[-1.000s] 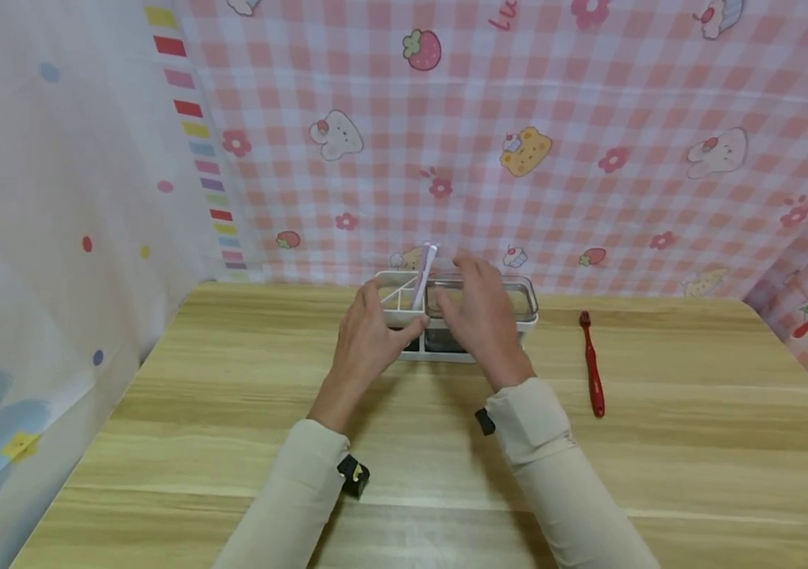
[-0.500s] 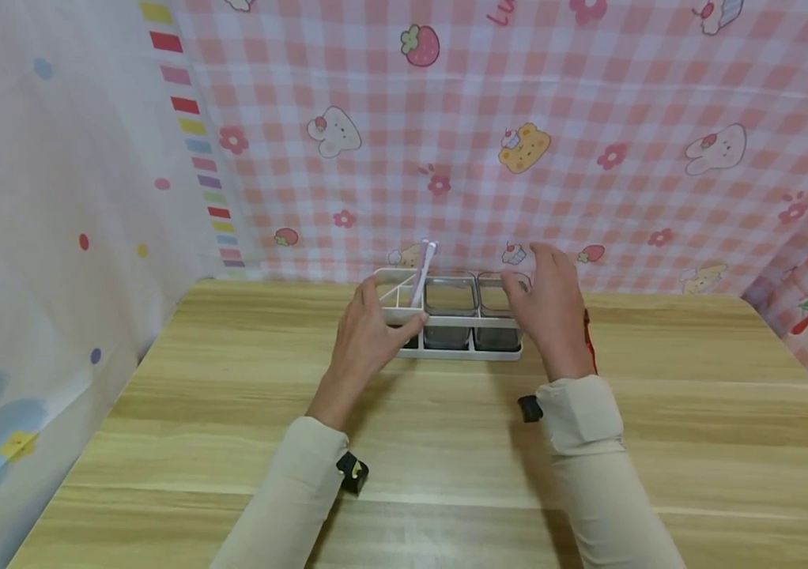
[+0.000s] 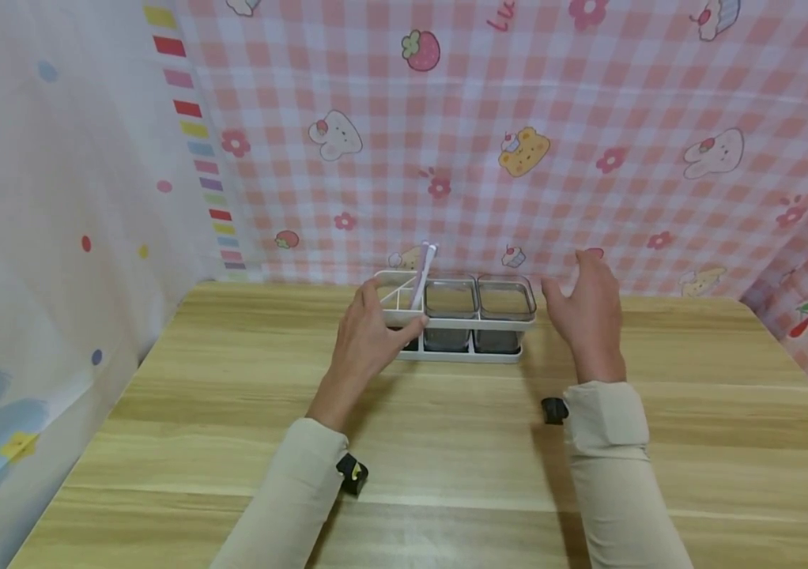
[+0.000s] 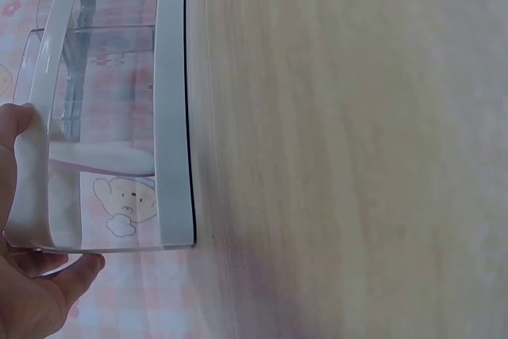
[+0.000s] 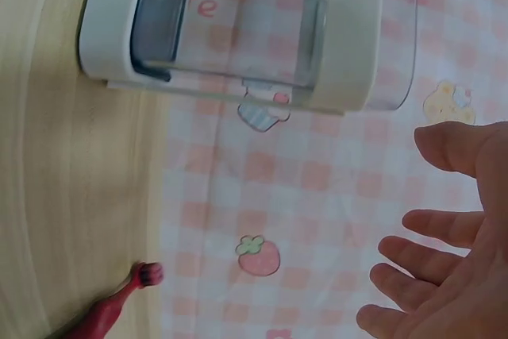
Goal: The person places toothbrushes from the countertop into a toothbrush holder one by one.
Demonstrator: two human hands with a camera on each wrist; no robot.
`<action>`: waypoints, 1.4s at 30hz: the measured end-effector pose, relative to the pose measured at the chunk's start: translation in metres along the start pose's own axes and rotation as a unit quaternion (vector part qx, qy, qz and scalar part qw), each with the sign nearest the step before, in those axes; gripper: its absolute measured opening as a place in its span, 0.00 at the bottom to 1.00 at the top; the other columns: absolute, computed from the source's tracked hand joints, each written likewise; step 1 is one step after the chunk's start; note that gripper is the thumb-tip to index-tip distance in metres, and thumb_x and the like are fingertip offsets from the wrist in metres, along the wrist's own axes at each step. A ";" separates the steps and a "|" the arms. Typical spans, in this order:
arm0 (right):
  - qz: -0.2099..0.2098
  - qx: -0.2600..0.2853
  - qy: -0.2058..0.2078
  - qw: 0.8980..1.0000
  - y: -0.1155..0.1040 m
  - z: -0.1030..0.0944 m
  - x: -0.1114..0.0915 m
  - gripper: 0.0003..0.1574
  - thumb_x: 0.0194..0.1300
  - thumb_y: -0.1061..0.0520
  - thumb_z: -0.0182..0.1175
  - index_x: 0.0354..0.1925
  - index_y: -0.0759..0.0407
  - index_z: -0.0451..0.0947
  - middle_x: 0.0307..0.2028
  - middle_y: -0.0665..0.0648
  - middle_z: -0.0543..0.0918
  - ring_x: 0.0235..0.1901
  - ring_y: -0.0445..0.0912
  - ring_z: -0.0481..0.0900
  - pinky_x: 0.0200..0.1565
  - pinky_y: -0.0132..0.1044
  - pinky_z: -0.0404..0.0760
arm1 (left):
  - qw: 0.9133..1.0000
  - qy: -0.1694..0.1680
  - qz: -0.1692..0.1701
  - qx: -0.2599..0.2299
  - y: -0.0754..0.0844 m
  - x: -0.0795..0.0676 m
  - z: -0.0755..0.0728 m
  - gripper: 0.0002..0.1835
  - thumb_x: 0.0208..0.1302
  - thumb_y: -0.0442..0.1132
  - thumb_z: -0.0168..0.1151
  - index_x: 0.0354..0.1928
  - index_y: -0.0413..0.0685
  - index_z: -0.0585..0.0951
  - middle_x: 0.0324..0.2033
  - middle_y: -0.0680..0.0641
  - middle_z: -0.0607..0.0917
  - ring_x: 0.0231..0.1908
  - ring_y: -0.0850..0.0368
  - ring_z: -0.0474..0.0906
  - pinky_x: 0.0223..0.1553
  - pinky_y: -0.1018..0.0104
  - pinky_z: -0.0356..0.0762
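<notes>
A white toothbrush holder (image 3: 471, 324) stands near the table's back edge. My left hand (image 3: 368, 336) grips its left end, thumb on the front of the upper rim and fingers round the side. Pale purple and white toothbrush handles (image 3: 424, 276) lean upright in its divided left part. Two clear cups sit in it, a middle cup (image 3: 448, 338) and a right cup (image 3: 498, 340). Just right of the holder hovers my right hand (image 3: 592, 320), fingers spread and holding nothing. A red toothbrush (image 5: 107, 307) lies on the table near it, hidden behind that hand in the head view.
The wooden table (image 3: 447, 458) runs back to a pink checked cloth (image 3: 390, 182) hanging close behind the holder. A white patterned cloth (image 3: 77, 237) hangs along the left side. Each wrist carries a small black camera.
My right hand has moved right, from over the cups to beyond the holder's right end, and now covers the red toothbrush in the head view. My left hand keeps its grip in place.
</notes>
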State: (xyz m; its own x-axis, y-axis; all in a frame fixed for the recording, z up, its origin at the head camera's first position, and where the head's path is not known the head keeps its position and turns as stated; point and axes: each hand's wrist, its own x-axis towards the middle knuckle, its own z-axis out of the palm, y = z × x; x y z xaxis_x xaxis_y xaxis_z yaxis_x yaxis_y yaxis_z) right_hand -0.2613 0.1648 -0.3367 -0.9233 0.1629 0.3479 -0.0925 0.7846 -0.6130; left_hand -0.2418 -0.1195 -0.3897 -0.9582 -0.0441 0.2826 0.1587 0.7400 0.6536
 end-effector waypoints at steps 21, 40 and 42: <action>0.087 0.011 -0.046 0.995 0.055 0.011 -0.011 0.48 0.67 0.51 0.61 0.74 0.74 0.55 0.69 0.76 0.65 0.69 0.67 0.62 0.67 0.59 0.62 | 1.000 -0.004 -0.002 0.004 0.000 -0.001 0.000 0.51 0.58 0.62 0.71 0.72 0.38 0.60 0.58 0.37 0.74 0.54 0.41 0.75 0.56 0.44 0.73; 0.153 -0.003 -0.133 0.979 0.086 0.013 -0.022 0.47 0.70 0.46 0.61 0.73 0.73 0.58 0.66 0.77 0.69 0.63 0.71 0.68 0.61 0.60 0.68 | 1.000 -0.006 -0.002 -0.002 0.000 -0.001 -0.001 0.52 0.58 0.62 0.71 0.73 0.38 0.59 0.60 0.37 0.74 0.53 0.42 0.75 0.56 0.45 0.73; 0.155 -0.009 -0.143 0.977 0.090 0.013 -0.022 0.47 0.70 0.46 0.61 0.73 0.73 0.59 0.64 0.77 0.70 0.61 0.70 0.70 0.59 0.60 0.71 | 1.000 -0.005 -0.001 -0.002 0.000 -0.001 -0.001 0.52 0.58 0.62 0.71 0.73 0.38 0.59 0.59 0.37 0.74 0.53 0.42 0.75 0.55 0.45 0.73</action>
State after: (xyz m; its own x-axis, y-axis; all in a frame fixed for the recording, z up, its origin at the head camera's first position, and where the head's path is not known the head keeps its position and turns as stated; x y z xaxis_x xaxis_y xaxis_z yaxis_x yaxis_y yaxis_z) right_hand -0.2541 0.2239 -0.4087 -0.9728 0.2220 -0.0666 0.2119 0.7356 -0.6434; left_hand -0.2408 -0.1205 -0.3893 -0.9610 -0.0396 0.2737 0.1566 0.7378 0.6566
